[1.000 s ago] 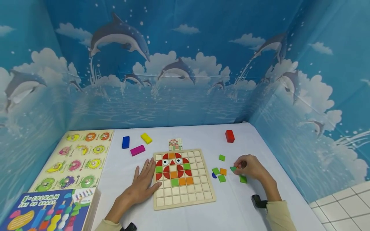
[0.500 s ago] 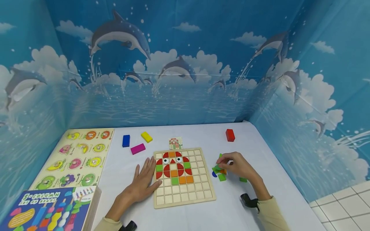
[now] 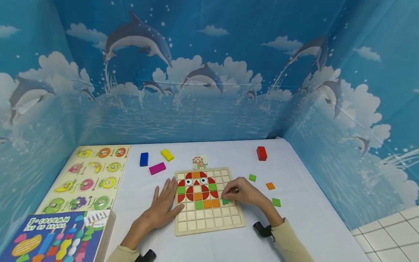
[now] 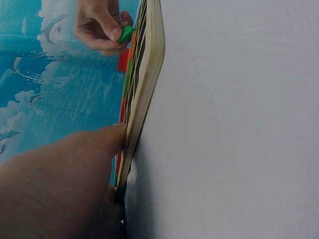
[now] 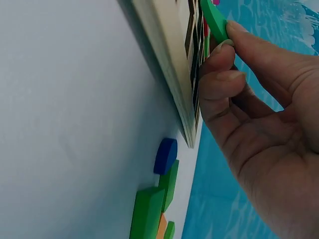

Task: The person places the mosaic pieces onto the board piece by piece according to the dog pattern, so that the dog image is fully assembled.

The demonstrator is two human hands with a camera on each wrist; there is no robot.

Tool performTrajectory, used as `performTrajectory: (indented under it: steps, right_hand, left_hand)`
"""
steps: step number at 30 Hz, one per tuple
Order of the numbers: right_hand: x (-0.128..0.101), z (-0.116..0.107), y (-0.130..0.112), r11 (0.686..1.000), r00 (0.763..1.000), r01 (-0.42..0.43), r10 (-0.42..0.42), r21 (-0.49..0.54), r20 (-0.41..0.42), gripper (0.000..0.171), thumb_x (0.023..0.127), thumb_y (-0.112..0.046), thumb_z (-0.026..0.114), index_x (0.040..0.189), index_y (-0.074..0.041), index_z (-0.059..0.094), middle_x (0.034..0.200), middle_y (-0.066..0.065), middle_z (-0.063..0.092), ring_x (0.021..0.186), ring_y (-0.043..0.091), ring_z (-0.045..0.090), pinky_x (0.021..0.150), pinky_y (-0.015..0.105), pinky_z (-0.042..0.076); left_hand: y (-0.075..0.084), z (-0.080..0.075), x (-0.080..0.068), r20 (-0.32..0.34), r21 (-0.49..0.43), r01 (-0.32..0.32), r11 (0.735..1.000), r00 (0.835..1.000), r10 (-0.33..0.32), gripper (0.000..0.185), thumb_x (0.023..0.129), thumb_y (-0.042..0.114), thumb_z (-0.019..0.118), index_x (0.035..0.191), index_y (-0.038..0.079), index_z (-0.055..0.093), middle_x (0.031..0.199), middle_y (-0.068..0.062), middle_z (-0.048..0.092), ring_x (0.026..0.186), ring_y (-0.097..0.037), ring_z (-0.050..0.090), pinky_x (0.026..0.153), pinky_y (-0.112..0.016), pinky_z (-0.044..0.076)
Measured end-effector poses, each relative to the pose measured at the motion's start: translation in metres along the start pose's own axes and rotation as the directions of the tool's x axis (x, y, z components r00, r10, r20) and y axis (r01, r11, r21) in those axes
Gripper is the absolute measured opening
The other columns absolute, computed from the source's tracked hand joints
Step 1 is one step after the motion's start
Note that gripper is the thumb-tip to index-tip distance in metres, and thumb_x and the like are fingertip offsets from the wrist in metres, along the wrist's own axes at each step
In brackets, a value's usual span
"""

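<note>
A wooden grid board (image 3: 190,228) lies mid-table, with an owl-like picture of red, orange and green tiles over its upper left. My left hand (image 3: 160,211) rests flat at the board's left edge, fingers straight and thumb over the rim. Over the right part of the board, my right hand (image 3: 242,191) pinches a dark green tile (image 3: 225,201) between thumb and forefinger. In the right wrist view this green tile (image 5: 215,22) is tilted at the fingertips. A small pattern card (image 3: 200,162) lies just beyond the board.
Right of the board lie a green tile (image 3: 252,177), an orange tile (image 3: 270,186) and a green tile (image 3: 276,202). The right wrist view adds a blue piece (image 5: 166,156). Colored blocks, including a red block (image 3: 261,153), stand farther back. A bead-set box (image 3: 59,236) and fruit board (image 3: 78,165) fill the left.
My right hand has moved left from the loose tiles to over the board, carrying the green tile. An orange tile now shows on the table where the hand was. My left hand has stayed put.
</note>
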State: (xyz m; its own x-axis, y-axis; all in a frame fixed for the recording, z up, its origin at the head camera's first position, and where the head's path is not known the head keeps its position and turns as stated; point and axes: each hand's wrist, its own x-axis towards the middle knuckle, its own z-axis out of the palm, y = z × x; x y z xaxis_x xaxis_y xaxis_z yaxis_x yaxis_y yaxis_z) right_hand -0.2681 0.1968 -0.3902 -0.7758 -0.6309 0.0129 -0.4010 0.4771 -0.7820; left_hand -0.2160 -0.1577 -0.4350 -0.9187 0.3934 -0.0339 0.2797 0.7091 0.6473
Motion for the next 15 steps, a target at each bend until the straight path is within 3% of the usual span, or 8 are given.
performTrajectory:
  steps: [8,15]
  right_hand:
    - [0.0004,0.0021,-0.0057,1.000,1.000,-0.001,0.002,-0.027,0.021,0.006,0.095,-0.002,0.082,0.097,-0.008,0.084,0.090,-0.003,0.078,0.078,0.007,0.062,0.073,0.021,0.057]
    - [-0.0003,0.0040,-0.0081,0.999,0.999,-0.007,0.009,-0.044,0.031,0.008,0.095,0.000,0.079,0.095,-0.008,0.083,0.078,-0.006,0.070,0.067,0.006,0.056,0.062,0.020,0.049]
  left_hand:
    - [-0.0037,0.0029,0.0010,-0.008,0.004,-0.006,1.000,1.000,0.006,0.095,0.105,0.052,0.062,0.173,0.006,0.014,0.182,-0.011,0.006,0.168,-0.033,-0.005,0.130,-0.064,-0.010]
    - [-0.0020,0.0022,0.0002,-0.011,-0.010,-0.004,1.000,1.000,0.004,0.093,0.105,0.045,0.065,0.172,0.004,0.016,0.182,-0.014,0.008,0.168,-0.035,-0.004,0.129,-0.065,-0.010]
